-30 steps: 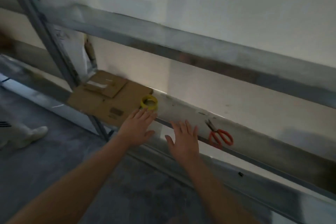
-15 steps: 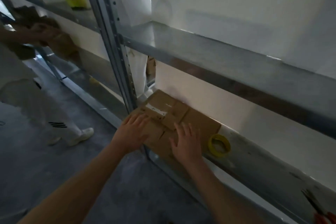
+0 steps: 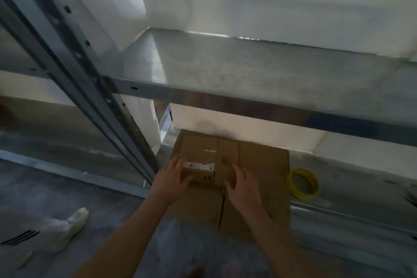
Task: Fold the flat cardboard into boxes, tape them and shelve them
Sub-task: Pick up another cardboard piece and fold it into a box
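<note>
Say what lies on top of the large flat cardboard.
A smaller cardboard piece with a white label; the left hand and right hand touch it. Whatever lies beneath it is covered.

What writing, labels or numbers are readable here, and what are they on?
None can be read.
White label on the flat cardboard: dark print, too blurred to read.
Small dark mark printed just below that label: too small to read.
Yellow tape roll: no writing visible.
Metal shelf: no writing visible.
</note>
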